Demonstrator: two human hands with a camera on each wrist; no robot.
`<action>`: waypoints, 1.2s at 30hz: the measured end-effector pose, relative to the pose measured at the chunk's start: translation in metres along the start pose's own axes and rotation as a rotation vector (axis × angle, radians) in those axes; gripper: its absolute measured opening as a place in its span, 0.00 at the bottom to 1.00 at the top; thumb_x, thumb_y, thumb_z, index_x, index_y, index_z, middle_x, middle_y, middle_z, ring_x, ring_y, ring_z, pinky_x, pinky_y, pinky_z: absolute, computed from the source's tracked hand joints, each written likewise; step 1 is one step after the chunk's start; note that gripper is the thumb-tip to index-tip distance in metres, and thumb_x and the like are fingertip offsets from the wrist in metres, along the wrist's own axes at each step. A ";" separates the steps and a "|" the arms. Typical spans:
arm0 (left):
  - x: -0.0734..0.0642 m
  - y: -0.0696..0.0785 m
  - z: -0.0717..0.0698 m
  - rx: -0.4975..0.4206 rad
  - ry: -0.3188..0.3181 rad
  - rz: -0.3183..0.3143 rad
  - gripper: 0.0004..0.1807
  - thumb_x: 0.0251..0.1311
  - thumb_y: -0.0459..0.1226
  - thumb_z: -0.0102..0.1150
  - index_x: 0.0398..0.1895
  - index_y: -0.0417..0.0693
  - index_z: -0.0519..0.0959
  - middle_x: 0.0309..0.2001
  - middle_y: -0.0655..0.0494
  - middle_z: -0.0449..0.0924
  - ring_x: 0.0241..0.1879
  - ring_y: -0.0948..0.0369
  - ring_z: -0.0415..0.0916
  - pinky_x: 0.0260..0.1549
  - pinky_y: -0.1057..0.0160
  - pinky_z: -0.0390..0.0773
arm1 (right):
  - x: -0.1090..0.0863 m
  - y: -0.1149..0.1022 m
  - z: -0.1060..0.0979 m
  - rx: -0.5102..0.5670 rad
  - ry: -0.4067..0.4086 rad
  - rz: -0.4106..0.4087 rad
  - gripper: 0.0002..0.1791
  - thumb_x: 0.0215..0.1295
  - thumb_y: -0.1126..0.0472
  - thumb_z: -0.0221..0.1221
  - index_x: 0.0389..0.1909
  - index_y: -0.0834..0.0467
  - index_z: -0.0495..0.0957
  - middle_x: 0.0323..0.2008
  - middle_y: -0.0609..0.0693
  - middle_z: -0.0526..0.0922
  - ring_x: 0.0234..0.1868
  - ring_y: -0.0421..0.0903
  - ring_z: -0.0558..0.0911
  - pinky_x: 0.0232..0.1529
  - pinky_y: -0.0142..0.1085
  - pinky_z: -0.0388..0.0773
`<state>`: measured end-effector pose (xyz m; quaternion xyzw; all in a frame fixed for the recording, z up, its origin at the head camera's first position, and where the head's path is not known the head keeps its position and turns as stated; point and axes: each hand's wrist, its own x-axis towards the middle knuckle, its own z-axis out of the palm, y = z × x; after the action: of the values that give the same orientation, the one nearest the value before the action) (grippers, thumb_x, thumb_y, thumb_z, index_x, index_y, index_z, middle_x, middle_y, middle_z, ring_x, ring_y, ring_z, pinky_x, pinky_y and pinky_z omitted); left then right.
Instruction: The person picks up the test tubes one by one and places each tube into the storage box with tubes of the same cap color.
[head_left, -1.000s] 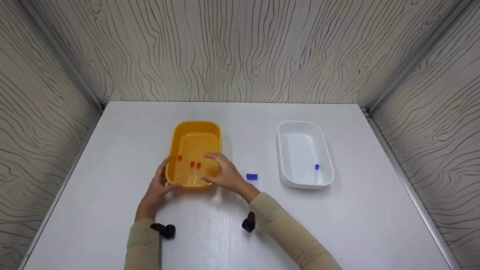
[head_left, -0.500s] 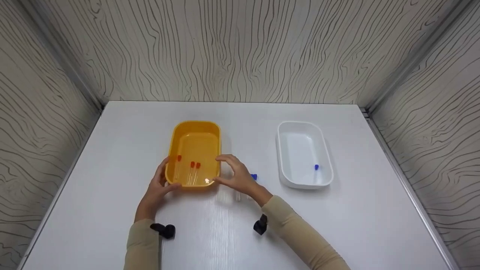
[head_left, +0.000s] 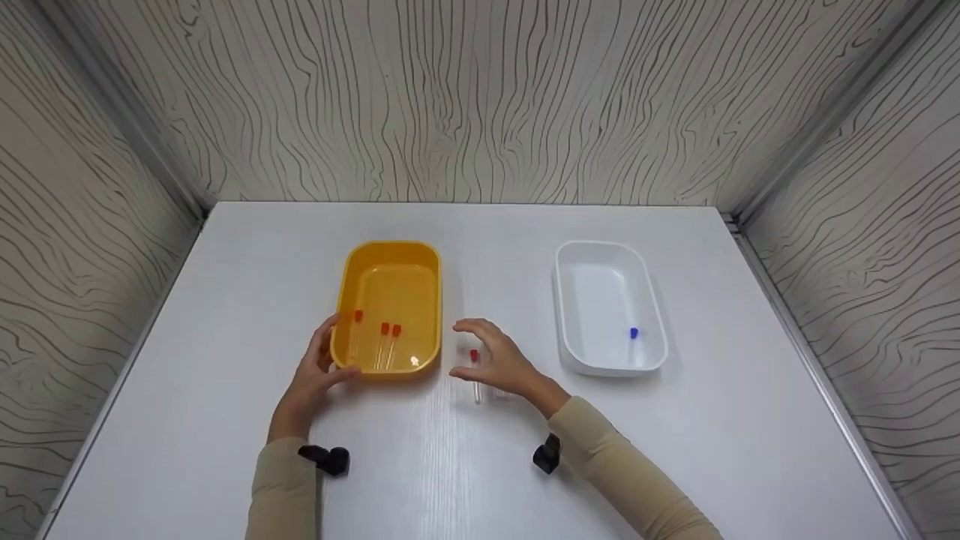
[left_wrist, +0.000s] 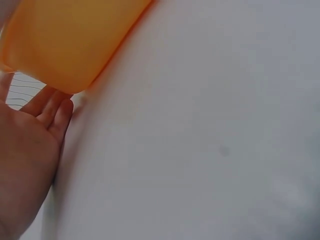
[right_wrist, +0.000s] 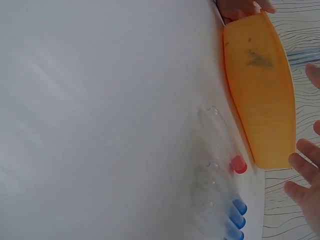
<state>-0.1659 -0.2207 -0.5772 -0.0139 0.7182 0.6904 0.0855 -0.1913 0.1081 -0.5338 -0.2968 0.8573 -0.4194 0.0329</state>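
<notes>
My left hand (head_left: 306, 382) grips the near left corner of a yellow plastic tray (head_left: 401, 285), its thumb at the near rim and the fingers along the side. Several clear tubes with red caps lie in that tray, one of them a red-capped tube (head_left: 396, 331). To the right of the tray my right hand (head_left: 510, 365), fingers and thumb spread apart and holding nothing, hovers over a red-capped tube (head_left: 474, 355) on the table. Beside that tube lie 3 blue-capped tubes (right_wrist: 237, 220), their caps hidden by the hand in the head view.
A white plastic tray (head_left: 600, 289) stands to the right with one blue-capped tube (head_left: 634, 333) inside. The white table (head_left: 420, 480) ends at wood-patterned walls at the back and sides.
My right hand has come out from over the yellow tray and moved right, fingers apart, to above the tubes on the table. My left hand stays at the tray's corner.
</notes>
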 end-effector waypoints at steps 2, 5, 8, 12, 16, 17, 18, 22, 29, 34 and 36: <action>0.001 0.001 -0.001 0.005 -0.005 -0.008 0.48 0.56 0.32 0.66 0.74 0.67 0.50 0.76 0.52 0.53 0.76 0.52 0.51 0.77 0.40 0.39 | -0.003 0.002 -0.002 -0.015 -0.020 0.008 0.38 0.51 0.51 0.71 0.60 0.61 0.70 0.63 0.56 0.74 0.67 0.54 0.71 0.69 0.50 0.68; 0.001 0.001 -0.003 0.011 -0.014 -0.016 0.48 0.56 0.33 0.66 0.74 0.68 0.50 0.76 0.54 0.53 0.77 0.52 0.49 0.76 0.39 0.38 | -0.008 0.006 -0.004 -0.027 -0.052 0.023 0.40 0.50 0.49 0.72 0.61 0.61 0.69 0.64 0.56 0.73 0.68 0.54 0.70 0.70 0.51 0.67; 0.001 0.002 -0.004 0.011 -0.025 -0.006 0.48 0.56 0.32 0.65 0.74 0.67 0.49 0.76 0.53 0.52 0.77 0.51 0.48 0.76 0.39 0.39 | -0.012 0.009 -0.005 -0.026 -0.079 0.050 0.41 0.48 0.49 0.72 0.63 0.60 0.69 0.65 0.57 0.71 0.69 0.55 0.69 0.71 0.52 0.65; 0.000 0.003 -0.006 0.035 -0.029 -0.019 0.49 0.55 0.33 0.66 0.74 0.67 0.48 0.76 0.53 0.52 0.77 0.51 0.48 0.76 0.39 0.42 | -0.017 0.013 -0.006 -0.050 -0.124 0.089 0.45 0.46 0.46 0.73 0.64 0.57 0.68 0.68 0.57 0.68 0.71 0.55 0.66 0.72 0.53 0.63; 0.001 0.005 -0.008 0.087 -0.027 -0.053 0.51 0.53 0.37 0.69 0.74 0.70 0.47 0.77 0.54 0.52 0.77 0.52 0.49 0.75 0.38 0.43 | -0.020 0.016 -0.007 -0.086 -0.169 0.123 0.48 0.44 0.45 0.74 0.66 0.56 0.66 0.70 0.57 0.65 0.73 0.57 0.63 0.73 0.55 0.60; 0.001 0.005 -0.009 0.104 -0.028 -0.055 0.52 0.53 0.38 0.70 0.74 0.71 0.47 0.77 0.54 0.52 0.77 0.52 0.49 0.75 0.38 0.44 | -0.020 0.017 -0.007 -0.091 -0.177 0.130 0.48 0.43 0.45 0.74 0.66 0.56 0.66 0.71 0.57 0.65 0.73 0.57 0.62 0.75 0.55 0.58; 0.001 0.006 -0.009 0.122 -0.034 -0.050 0.53 0.53 0.38 0.70 0.75 0.71 0.46 0.77 0.54 0.52 0.77 0.52 0.50 0.75 0.38 0.44 | -0.021 0.017 -0.008 -0.102 -0.183 0.133 0.49 0.42 0.44 0.75 0.66 0.55 0.66 0.71 0.56 0.65 0.74 0.57 0.61 0.75 0.55 0.56; 0.005 0.009 -0.010 0.166 -0.043 -0.006 0.53 0.52 0.37 0.70 0.75 0.69 0.46 0.76 0.51 0.53 0.76 0.51 0.53 0.75 0.42 0.49 | -0.022 0.020 -0.011 -0.177 -0.205 0.119 0.52 0.40 0.41 0.75 0.67 0.54 0.65 0.72 0.55 0.63 0.75 0.57 0.58 0.77 0.57 0.50; 0.012 0.011 -0.007 0.173 -0.007 -0.048 0.44 0.61 0.42 0.62 0.76 0.68 0.48 0.78 0.53 0.48 0.78 0.52 0.47 0.77 0.45 0.47 | -0.023 0.029 -0.011 -0.314 -0.224 0.089 0.55 0.38 0.37 0.74 0.68 0.54 0.64 0.73 0.57 0.61 0.76 0.59 0.57 0.76 0.60 0.50; 0.012 0.009 -0.003 0.109 0.021 -0.131 0.35 0.67 0.51 0.52 0.74 0.77 0.49 0.80 0.62 0.40 0.80 0.56 0.36 0.77 0.40 0.39 | -0.023 0.032 -0.010 -0.346 -0.237 0.083 0.58 0.35 0.37 0.75 0.69 0.56 0.63 0.73 0.60 0.59 0.76 0.60 0.57 0.76 0.61 0.49; 0.010 0.009 -0.002 0.083 0.013 -0.139 0.36 0.67 0.51 0.52 0.73 0.80 0.48 0.80 0.62 0.39 0.80 0.56 0.36 0.76 0.38 0.37 | -0.023 0.031 -0.009 -0.359 -0.244 0.091 0.59 0.34 0.36 0.75 0.69 0.56 0.62 0.73 0.60 0.58 0.76 0.60 0.56 0.76 0.60 0.48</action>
<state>-0.1768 -0.2214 -0.5693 -0.0647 0.7440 0.6524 0.1292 -0.1905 0.1414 -0.5556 -0.3073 0.9204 -0.2192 0.1022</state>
